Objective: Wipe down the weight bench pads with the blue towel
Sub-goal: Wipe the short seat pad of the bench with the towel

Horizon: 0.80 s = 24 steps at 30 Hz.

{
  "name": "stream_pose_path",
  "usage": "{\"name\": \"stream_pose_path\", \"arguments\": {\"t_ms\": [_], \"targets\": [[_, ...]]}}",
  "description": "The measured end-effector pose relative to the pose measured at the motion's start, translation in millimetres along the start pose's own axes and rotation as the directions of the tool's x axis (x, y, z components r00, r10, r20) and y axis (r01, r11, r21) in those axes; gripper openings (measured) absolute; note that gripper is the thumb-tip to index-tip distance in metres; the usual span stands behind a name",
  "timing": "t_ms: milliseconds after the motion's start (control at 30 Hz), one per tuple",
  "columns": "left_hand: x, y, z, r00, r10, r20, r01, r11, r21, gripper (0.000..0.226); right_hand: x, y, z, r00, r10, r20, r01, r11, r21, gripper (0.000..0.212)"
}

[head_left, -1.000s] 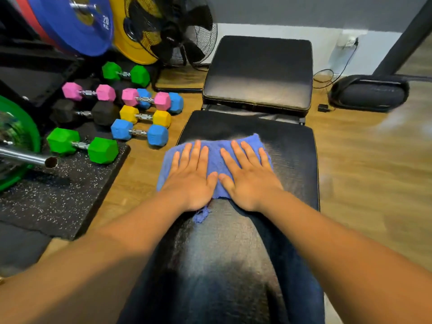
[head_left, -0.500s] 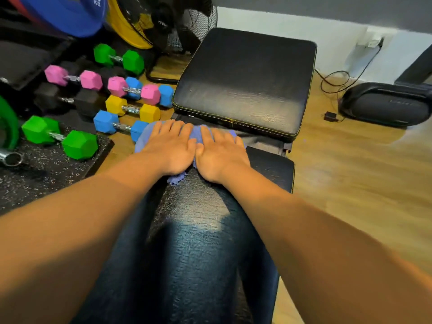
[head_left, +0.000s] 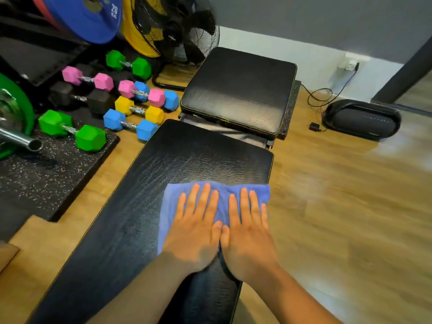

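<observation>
The blue towel lies spread on the right side of the long black bench pad. My left hand and my right hand press flat on the towel side by side, fingers straight, thumbs touching. The towel's right edge reaches the pad's right edge. Beyond a gap in the bench sits the square black seat pad, bare.
Coloured dumbbells lie on the floor and a speckled rubber mat left of the bench. A fan and weight plates stand behind them. A black speaker and cable lie on the wooden floor at right.
Both hands have drawn the towel back toward me from the far end of the long pad and over to its right side. The view has shifted too.
</observation>
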State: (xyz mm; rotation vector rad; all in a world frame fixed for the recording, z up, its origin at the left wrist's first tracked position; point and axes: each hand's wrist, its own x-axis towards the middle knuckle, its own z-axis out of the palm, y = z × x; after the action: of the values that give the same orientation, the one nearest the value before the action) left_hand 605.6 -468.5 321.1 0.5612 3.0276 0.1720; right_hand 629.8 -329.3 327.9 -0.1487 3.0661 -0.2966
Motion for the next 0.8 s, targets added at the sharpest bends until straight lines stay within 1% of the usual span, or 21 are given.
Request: {"name": "stream_pose_path", "arguments": {"t_ms": [33, 100, 200, 333, 433, 467, 500, 533, 567, 633, 667, 700, 733, 767, 800], "targets": [[-0.1, -0.5, -0.5, 1.0, 0.004, -0.01, -0.004, 1.0, 0.003, 0.064, 1.3, 1.3, -0.9, 1.0, -0.007, 0.001, 0.007, 1.0, -0.005, 0.064], [5.7, -3.5, -2.2, 1.0, 0.001, 0.019, -0.001, 1.0, 0.02, 0.064, 12.8, 5.0, -5.3, 0.999, -0.045, 0.028, 0.046, 0.999, -0.019, 0.065], [32.4, -8.3, -1.2, 1.0, -0.027, 0.005, 0.027, 1.0, 0.013, 0.064, 44.6, 17.8, -9.1, 0.988, -0.151, -0.005, 0.151, 0.988, -0.008, 0.063], [110.0, -13.8, 0.6, 0.982, -0.171, -0.083, 0.172, 0.985, 0.011, 0.064, 125.3, 39.5, -9.8, 0.981, -0.186, -0.051, 0.19, 0.98, 0.065, 0.054], [169.8, -12.8, 2.6, 0.942, -0.315, -0.116, 0.314, 0.949, -0.025, 0.064, 195.8, 59.1, -12.4, 0.952, -0.304, 0.045, 0.293, 0.942, 0.164, 0.057], [187.6, -10.7, 0.5, 0.921, -0.372, -0.115, 0.37, 0.928, -0.036, 0.065, 215.1, 65.9, -18.6, 0.937, -0.344, 0.067, 0.328, 0.928, 0.177, 0.048], [204.3, -7.9, -4.4, 0.891, -0.435, -0.13, 0.433, 0.9, -0.042, 0.067, 231.7, 71.3, -27.9, 0.925, -0.38, 0.03, 0.37, 0.914, 0.166, 0.037], [221.6, -4.9, -11.4, 0.855, -0.493, -0.16, 0.489, 0.87, -0.066, 0.068, 248.6, 75.7, -41.5, 0.906, -0.421, -0.041, 0.422, 0.893, 0.158, 0.032], [238.8, -2.2, -20.0, 0.817, -0.543, -0.197, 0.531, 0.84, -0.111, 0.069, 266.2, 78.1, -59.1, 0.874, -0.471, -0.119, 0.486, 0.852, 0.196, 0.035], [272.5, 2.2, -36.5, 0.759, -0.599, -0.257, 0.524, 0.795, -0.304, 0.071, 309.9, 84.1, -93.5, 0.811, -0.523, -0.262, 0.582, 0.768, 0.267, 0.042], [288.9, 3.8, -40.0, 0.75, -0.609, -0.259, 0.495, 0.776, -0.392, 0.071, 335.8, 91.9, -99.7, 0.793, -0.539, -0.285, 0.601, 0.768, 0.22, 0.044], [303.5, 5.5, -41.0, 0.762, -0.602, -0.239, 0.471, 0.768, -0.433, 0.07, 363.2, 101.7, -99.3, 0.791, -0.562, -0.241, 0.6, 0.789, 0.132, 0.047], [315.2, 7.0, -38.1, 0.779, -0.588, -0.215, 0.472, 0.777, -0.417, 0.069, 385.5, 110.1, -95.9, 0.8, -0.587, -0.123, 0.596, 0.801, 0.058, 0.054], [323.2, 7.5, -33.4, 0.801, -0.57, -0.182, 0.485, 0.796, -0.361, 0.067, 400.0, 117.4, -88.6, 0.8, -0.597, 0.058, 0.598, 0.801, -0.008, 0.063], [329.0, 6.9, -28.0, 0.823, -0.551, -0.134, 0.502, 0.818, -0.282, 0.066, 408.2, 124.7, -79.1, 0.783, -0.584, 0.216, 0.61, 0.788, -0.08, 0.071]]}}
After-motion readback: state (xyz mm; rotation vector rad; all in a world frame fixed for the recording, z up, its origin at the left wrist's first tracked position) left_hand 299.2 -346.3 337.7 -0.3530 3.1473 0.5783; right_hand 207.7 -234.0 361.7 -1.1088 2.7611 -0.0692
